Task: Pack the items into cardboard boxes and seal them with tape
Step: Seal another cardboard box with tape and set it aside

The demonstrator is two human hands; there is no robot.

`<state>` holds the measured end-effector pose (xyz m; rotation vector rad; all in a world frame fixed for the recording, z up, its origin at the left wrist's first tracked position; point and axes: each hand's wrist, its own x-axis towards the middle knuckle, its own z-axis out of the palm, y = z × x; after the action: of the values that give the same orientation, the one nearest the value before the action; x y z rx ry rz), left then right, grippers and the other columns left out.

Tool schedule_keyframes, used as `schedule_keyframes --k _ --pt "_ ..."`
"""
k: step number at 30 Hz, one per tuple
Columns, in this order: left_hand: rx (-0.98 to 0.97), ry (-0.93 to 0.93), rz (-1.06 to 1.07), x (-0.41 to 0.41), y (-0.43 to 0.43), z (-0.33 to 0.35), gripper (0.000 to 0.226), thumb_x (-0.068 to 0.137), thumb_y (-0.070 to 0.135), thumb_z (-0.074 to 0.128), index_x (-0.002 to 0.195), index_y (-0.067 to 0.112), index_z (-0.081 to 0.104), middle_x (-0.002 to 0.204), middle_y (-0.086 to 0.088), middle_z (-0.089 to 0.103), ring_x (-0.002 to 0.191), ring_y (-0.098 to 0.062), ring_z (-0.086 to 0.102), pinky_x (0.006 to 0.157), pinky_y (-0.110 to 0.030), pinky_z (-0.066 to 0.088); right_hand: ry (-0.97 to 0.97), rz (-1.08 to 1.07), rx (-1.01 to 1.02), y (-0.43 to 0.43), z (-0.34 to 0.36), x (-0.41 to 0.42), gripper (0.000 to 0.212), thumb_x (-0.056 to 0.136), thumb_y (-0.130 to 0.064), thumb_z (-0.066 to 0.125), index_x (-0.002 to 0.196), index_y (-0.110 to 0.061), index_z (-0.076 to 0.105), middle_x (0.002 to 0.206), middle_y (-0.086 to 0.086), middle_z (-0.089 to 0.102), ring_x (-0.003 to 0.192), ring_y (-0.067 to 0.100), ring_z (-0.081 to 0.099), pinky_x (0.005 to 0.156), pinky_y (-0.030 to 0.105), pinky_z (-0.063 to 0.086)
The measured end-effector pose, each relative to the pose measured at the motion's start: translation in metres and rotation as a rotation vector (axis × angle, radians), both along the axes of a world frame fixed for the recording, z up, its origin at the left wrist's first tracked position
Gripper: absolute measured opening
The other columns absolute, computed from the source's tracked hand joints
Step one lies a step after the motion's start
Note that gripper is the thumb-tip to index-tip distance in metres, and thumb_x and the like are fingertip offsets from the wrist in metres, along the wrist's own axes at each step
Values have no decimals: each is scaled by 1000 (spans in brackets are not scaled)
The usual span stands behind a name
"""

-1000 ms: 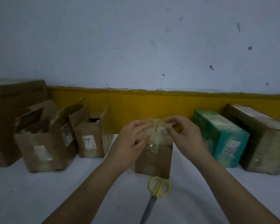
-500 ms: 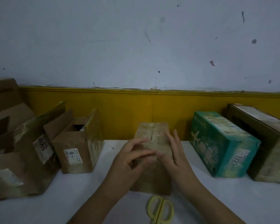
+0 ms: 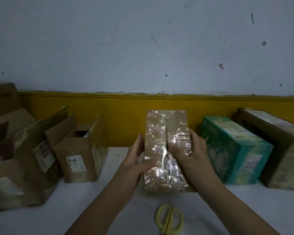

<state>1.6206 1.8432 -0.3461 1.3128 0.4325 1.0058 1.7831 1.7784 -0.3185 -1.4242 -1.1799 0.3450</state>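
A small brown cardboard box [image 3: 161,133] covered in shiny clear tape stands in the middle of the white table, its top flaps closed with a seam down the centre. My left hand [image 3: 136,160] holds its left side, thumb across the taped top. My right hand [image 3: 192,153] grips the right side, fingers curled over the top near the seam. Yellow-handled scissors [image 3: 169,217] lie on the table just in front of the box, between my forearms.
Left of centre stands an open box with a white label [image 3: 75,160], and beside it a larger open taped box [image 3: 24,167]. A teal box [image 3: 234,150] and a long brown box [image 3: 282,150] sit on the right. A yellow wall band [image 3: 126,119] runs behind the table [image 3: 58,217].
My hands moved from the far top edge of the box down its top to the sides. The view has closed in, and the taped top now faces me more.
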Motion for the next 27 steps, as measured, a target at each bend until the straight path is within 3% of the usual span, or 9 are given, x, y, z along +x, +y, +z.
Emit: schedule_keyframes --k 3,5,8,10,13,15,19,24,27 --pt "19 43 153 6 -7 4 82 70 53 83 142 40 48 139 3 59 119 -18 64 97 -45 54 -93 7 73 -3 -5 -10 67 83 -38 72 139 -37 36 129 -13 43 110 -4 51 85 12 43" --pt "79 33 293 9 -10 4 57 77 51 77 131 39 59 133 -1 61 107 -15 70 83 -35 59 -66 50 114 -3 -9 -16 63 85 -27 74 135 -35 36 124 -16 54 105 -5 59 80 14 51" --pt "152 68 390 13 -13 -2 41 83 45 69 124 43 63 136 -2 54 103 -11 70 84 -37 59 21 113 124 -4 -6 -17 59 83 -21 76 120 -45 37 114 -23 58 95 -13 61 66 4 48" --pt "203 68 402 14 -18 -6 42 82 48 67 123 55 58 146 7 42 111 -4 65 90 -30 57 89 95 130 -7 -1 -16 56 77 -33 80 111 -47 38 114 -20 59 93 -14 60 66 4 48" --pt "320 111 350 15 -23 -7 55 85 54 63 122 82 32 153 39 13 134 15 34 90 -4 44 107 1 150 -9 8 -13 67 58 -64 74 114 -48 42 113 -19 56 96 -10 60 71 9 50" --pt "337 90 259 16 -23 -11 63 90 55 61 134 77 23 158 30 21 139 10 33 98 -10 44 38 -61 135 -8 7 -12 67 59 -68 70 118 -47 47 112 -16 52 100 -4 56 79 16 48" --pt "278 20 144 15 -20 -21 65 90 36 59 144 53 27 134 24 60 122 -8 60 91 -30 56 -74 -109 156 -7 -3 -14 62 72 -52 75 125 -39 47 112 -19 45 102 -12 48 75 6 42" --pt "437 75 256 12 -18 -18 69 92 30 63 142 58 24 141 34 45 132 4 46 94 -14 48 88 -40 111 -15 20 -9 67 60 -84 59 108 -37 47 109 -14 55 96 -2 58 71 18 49" --pt "513 147 225 17 -24 -20 73 94 46 57 148 59 10 151 36 31 140 9 32 101 -7 38 199 -40 4 -20 43 -2 78 56 -93 50 103 -31 49 100 -10 59 89 5 60 64 26 45"
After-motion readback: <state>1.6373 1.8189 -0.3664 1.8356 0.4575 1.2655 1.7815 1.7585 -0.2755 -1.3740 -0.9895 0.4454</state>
